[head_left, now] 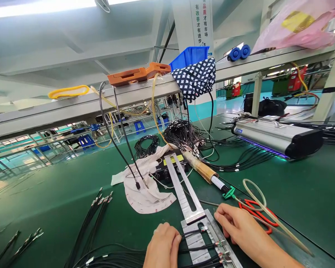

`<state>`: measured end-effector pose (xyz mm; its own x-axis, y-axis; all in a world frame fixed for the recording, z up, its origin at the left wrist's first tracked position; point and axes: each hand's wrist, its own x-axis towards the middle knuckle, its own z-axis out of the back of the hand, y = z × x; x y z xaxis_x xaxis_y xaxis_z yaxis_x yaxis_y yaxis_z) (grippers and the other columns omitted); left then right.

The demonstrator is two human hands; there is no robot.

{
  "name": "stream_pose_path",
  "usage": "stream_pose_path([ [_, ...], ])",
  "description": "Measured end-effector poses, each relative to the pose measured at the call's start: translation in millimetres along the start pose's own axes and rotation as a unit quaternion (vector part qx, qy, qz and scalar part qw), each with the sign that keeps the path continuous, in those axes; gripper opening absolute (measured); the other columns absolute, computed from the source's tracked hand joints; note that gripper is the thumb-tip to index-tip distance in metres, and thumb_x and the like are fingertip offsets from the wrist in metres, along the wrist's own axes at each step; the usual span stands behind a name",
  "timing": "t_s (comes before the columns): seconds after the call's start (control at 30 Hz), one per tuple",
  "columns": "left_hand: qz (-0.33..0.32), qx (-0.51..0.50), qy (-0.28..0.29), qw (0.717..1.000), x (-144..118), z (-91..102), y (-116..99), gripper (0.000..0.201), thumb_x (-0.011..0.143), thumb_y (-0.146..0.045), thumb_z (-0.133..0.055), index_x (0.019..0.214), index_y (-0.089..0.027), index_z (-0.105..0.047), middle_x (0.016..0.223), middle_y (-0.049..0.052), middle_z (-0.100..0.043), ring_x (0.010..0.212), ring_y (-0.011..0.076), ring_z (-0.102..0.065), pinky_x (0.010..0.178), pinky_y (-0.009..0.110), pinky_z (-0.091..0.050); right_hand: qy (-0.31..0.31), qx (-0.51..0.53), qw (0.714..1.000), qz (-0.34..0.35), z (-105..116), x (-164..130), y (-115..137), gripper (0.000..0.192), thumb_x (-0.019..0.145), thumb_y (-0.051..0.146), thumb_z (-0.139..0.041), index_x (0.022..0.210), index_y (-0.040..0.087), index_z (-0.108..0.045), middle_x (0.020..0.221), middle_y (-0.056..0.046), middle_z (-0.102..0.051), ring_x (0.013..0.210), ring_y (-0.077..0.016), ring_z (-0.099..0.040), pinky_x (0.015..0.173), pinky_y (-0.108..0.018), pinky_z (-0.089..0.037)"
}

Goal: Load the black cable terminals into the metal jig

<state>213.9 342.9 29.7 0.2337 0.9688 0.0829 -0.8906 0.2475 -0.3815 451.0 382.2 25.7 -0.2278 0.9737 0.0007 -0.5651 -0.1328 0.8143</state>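
Note:
My left hand (162, 243) is closed at the left side of a metal fixture (197, 243), its thumb and fingers pinching a black cable (192, 232). The stripped end of that cable lies on the fixture, near its upper end. Several other black cables (201, 247) lie across the fixture below it, with bare coloured wire ends at its right rail. My right hand (236, 223) is curled beside that rail, thumb against the fingers; whatever is between them is hidden. A slotted metal plate (181, 191) stretches away from the fixture's far end.
Cable bundles (91, 219) lie left on the green mat (58, 178). A white cloth (145, 193) lies near a black control box (163, 171). Right are a green-tipped tube tool (229, 191), red-handled pliers (258, 210) and a silver lamp unit (276, 136). A shelf (145, 89) crosses above.

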Motion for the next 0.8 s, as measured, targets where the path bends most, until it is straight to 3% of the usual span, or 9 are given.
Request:
stream_pose_path([
  [0.17,-0.003,0.009,-0.007,1.0,0,-3.0,1,0.032,0.097,-0.029,-0.032,0.078,-0.021,-0.057,0.082,0.006,-0.06,0.081,0.0223,-0.055,0.076,0.034,-0.042,-0.025,-0.055,0.998,0.029,1,-5,5,0.03,0.089,0.04,-0.031,0.069,0.023,-0.046,0.059,-0.001,-0.055,0.058,-0.0208,-0.052,0.055,-0.029,-0.031],
  [0.37,-0.008,0.022,0.035,0.999,0,0.8,5,0.034,0.098,-0.03,-0.029,0.083,-0.02,-0.057,0.087,0.007,-0.06,0.084,0.0224,-0.055,0.079,0.035,-0.043,-0.023,-0.053,0.998,0.025,3,-6,9,0.029,0.091,0.038,-0.032,0.07,0.023,-0.047,0.059,0.0,-0.056,0.057,-0.0201,-0.053,0.056,-0.029,-0.03],
  [0.8,-0.001,0.08,0.034,0.996,0,-4.6,-5,0.032,0.097,-0.022,-0.03,0.084,-0.02,-0.06,0.089,0.007,-0.064,0.087,0.0233,-0.061,0.076,0.034,-0.049,-0.035,-0.061,0.996,0.055,-4,-6,2,0.032,0.093,0.036,-0.032,0.069,0.022,-0.047,0.06,0.001,-0.054,0.056,-0.0184,-0.049,0.055,-0.028,-0.03],
])
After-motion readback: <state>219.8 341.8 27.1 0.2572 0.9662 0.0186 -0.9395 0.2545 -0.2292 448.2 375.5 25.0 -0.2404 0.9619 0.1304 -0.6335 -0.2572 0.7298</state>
